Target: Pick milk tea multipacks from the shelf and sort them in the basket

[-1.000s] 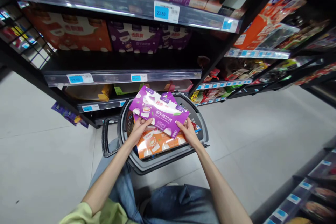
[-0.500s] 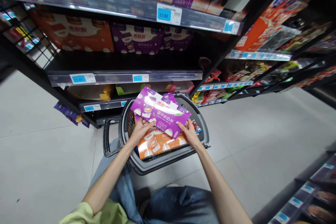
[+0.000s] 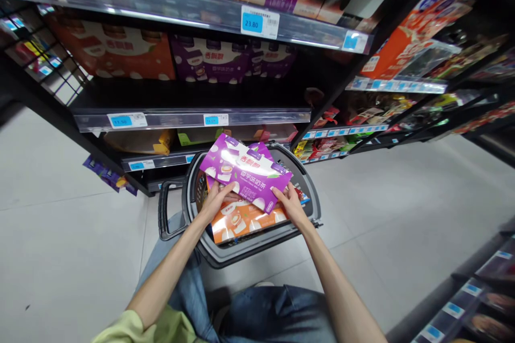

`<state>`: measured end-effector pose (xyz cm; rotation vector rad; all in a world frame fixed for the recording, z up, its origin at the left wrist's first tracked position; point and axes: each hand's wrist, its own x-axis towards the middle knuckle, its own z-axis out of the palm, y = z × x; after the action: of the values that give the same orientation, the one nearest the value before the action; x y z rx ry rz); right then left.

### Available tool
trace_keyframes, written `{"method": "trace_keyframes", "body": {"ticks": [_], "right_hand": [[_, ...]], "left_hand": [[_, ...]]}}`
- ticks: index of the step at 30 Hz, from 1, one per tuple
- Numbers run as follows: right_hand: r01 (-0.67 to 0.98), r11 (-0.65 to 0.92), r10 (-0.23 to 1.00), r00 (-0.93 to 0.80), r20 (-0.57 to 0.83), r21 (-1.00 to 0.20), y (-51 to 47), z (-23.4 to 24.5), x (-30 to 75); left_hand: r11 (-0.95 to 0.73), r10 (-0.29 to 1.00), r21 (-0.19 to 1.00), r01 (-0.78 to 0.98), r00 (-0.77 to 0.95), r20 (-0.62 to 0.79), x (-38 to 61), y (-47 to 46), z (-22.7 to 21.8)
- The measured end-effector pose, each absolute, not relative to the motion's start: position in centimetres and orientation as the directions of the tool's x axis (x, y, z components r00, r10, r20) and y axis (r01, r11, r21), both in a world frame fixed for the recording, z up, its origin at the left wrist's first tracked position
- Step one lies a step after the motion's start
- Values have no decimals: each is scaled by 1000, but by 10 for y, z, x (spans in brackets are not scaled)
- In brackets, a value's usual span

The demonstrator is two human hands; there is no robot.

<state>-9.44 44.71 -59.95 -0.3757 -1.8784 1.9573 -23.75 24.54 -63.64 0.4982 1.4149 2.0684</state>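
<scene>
With the left hand [image 3: 216, 202] and right hand [image 3: 291, 204] apart, both gripping the upper purple box [image 3: 251, 174] over the basket [image 3: 257, 243], the step appeared to be two-handed holding; any shift called for even support.

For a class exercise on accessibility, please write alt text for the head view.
A person's left hand and right hand hold a purple taro milk tea carton over a shopping basket containing an orange carton. Beyond, more cartons stand on a black store shelf.
</scene>
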Motion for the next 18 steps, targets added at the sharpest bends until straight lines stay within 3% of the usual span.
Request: {"method": "trace_keyframes", "body": {"ticks": [8,18], "right_hand": [[-106,-20,465,-881,85,-994,448,-601,-94],[-70,5,470,-880,64,-998,443,-594,-92]], "left_hand": [[-301,661,929,-214,-750,42,-231,244,-628],[-228,658,952,-206,-753,-6,-232,243,-627]]}}
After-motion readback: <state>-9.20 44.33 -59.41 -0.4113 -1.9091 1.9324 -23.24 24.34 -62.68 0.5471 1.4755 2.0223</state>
